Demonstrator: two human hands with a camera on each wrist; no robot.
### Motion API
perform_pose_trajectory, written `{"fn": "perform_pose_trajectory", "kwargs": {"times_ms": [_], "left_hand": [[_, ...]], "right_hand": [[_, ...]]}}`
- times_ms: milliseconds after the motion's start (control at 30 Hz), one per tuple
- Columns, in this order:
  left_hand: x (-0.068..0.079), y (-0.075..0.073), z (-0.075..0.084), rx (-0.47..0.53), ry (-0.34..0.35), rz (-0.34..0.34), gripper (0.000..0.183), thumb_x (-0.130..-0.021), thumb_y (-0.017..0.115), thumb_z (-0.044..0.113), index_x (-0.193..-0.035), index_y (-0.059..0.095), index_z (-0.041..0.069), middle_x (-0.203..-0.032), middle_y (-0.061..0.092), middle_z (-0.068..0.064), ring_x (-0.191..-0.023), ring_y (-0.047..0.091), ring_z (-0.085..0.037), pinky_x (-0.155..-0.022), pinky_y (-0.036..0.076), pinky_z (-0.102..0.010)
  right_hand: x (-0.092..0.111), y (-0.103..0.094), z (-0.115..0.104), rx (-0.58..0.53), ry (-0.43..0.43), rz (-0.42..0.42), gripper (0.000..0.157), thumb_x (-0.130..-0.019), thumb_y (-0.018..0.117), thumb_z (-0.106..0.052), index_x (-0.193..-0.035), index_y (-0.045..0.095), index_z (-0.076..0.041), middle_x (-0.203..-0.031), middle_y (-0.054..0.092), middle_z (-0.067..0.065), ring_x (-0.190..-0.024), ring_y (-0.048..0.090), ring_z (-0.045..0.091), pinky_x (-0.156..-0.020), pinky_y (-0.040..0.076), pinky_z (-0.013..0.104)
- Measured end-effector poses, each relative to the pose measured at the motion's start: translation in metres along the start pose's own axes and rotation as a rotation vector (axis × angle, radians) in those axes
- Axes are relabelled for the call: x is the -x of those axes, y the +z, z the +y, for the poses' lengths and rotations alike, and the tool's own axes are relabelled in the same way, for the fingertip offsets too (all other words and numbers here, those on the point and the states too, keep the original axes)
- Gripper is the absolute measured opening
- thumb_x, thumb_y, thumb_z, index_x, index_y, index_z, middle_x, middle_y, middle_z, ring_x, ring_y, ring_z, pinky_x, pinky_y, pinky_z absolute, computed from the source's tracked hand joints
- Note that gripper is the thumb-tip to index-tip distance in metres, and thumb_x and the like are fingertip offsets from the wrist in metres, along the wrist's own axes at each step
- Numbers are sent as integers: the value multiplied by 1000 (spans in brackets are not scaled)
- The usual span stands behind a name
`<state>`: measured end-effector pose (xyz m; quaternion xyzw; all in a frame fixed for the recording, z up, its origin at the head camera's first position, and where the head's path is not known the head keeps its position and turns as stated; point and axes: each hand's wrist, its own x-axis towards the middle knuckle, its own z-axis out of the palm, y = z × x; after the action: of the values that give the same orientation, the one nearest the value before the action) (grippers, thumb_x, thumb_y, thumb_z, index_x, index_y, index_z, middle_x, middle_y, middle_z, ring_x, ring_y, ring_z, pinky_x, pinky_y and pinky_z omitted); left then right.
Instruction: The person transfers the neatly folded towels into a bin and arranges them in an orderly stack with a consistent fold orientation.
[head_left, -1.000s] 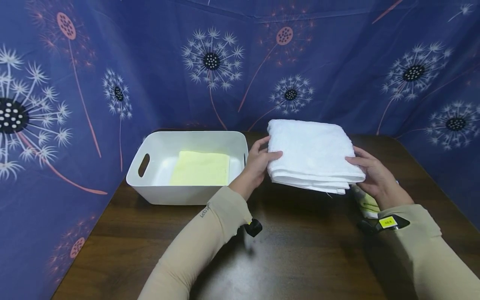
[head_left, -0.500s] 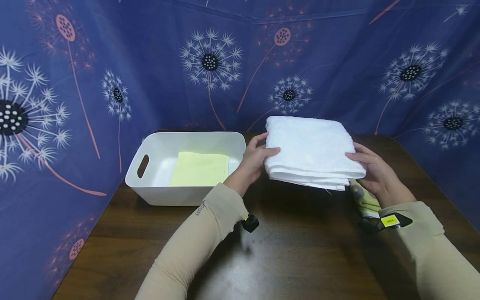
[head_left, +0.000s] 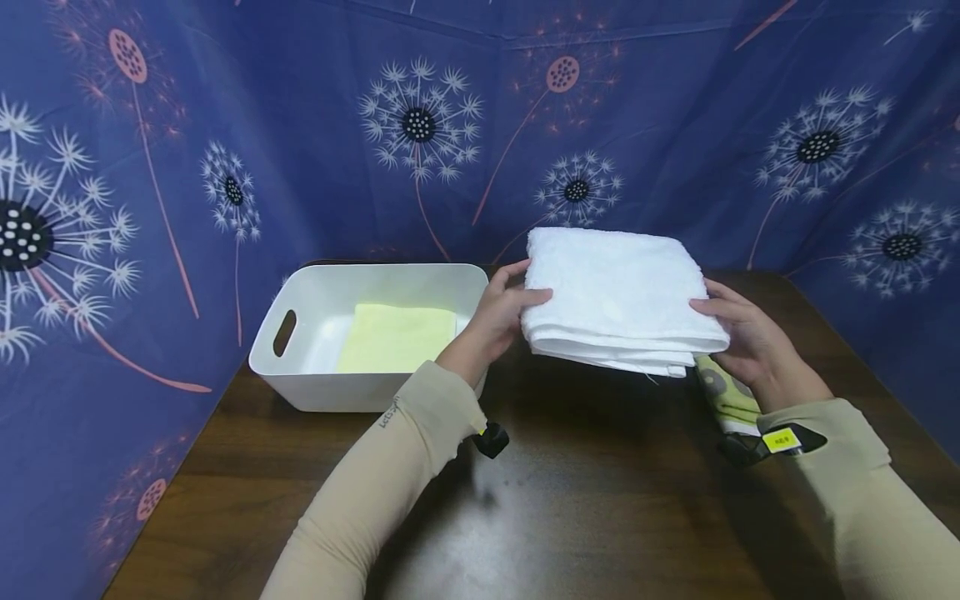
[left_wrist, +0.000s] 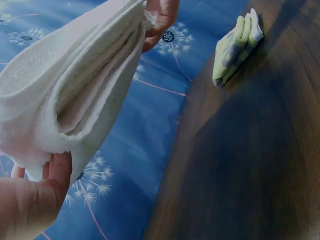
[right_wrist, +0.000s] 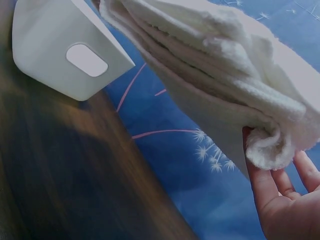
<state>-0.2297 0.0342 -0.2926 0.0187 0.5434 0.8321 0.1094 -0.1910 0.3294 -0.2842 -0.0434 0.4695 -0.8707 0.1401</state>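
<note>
A folded white towel (head_left: 615,287) is held up above the table between both hands, its layered edge facing the person. My left hand (head_left: 498,321) pinches its left side, thumb on top and fingers beneath. On the opposite side my right hand (head_left: 750,337) grips the towel the same way. In the left wrist view the folds of the towel (left_wrist: 95,85) hang loosely between the two hands. The right wrist view has a rolled corner of the towel (right_wrist: 272,147) resting on the fingers of the right hand (right_wrist: 290,205).
To the left stands a white bin (head_left: 360,392) with handle cutouts, a folded pale yellow cloth (head_left: 397,337) inside. A green and grey patterned towel (head_left: 727,396) lies folded on the wooden table (head_left: 585,500), behind the right wrist. A blue dandelion-print curtain (head_left: 300,125) hangs at the back.
Both hands have raised the white towel slightly and shifted it a little to the left. More of the green patterned towel shows beneath it.
</note>
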Motion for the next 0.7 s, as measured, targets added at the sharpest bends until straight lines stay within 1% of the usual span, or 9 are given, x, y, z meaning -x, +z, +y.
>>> {"fn": "perform_pose_trajectory", "kwargs": {"times_ms": [133,333,500,700], "left_hand": [[0,-4,4,-16,-7,-18,60,-80,61,-6,-135,40,9,-126,48,-18,-101,55,-28,-78,49,-36],[-1,-7,8,1,-10,-25,59,-80,60,-8,-134,41,8,-121,48,-18,-95,54,-27,-77,49,-36],[-1,-10,13,4,-9,-31,58,-81,59,-8,-134,41,9,-120,49,-19,-93,55,-28,-78,49,-38],[-2,-16,17,-11,-8,-34,58,-82,59,-7,-134,40,8,-121,47,-18,-92,55,-27,-76,49,-35]], "right_hand": [[-1,3,1,3,0,14,32,-93,44,4,-115,60,-14,-102,65,11,-80,67,23,-65,55,31],[-2,9,1,-7,-14,21,32,-93,44,4,-115,58,-13,-103,64,12,-80,66,23,-65,55,31],[-3,13,1,-8,-22,21,33,-92,45,5,-115,58,-13,-104,64,11,-82,66,23,-66,55,31],[-5,17,2,12,-23,12,33,-92,45,4,-117,56,-14,-107,63,10,-84,66,23,-69,54,30]]}}
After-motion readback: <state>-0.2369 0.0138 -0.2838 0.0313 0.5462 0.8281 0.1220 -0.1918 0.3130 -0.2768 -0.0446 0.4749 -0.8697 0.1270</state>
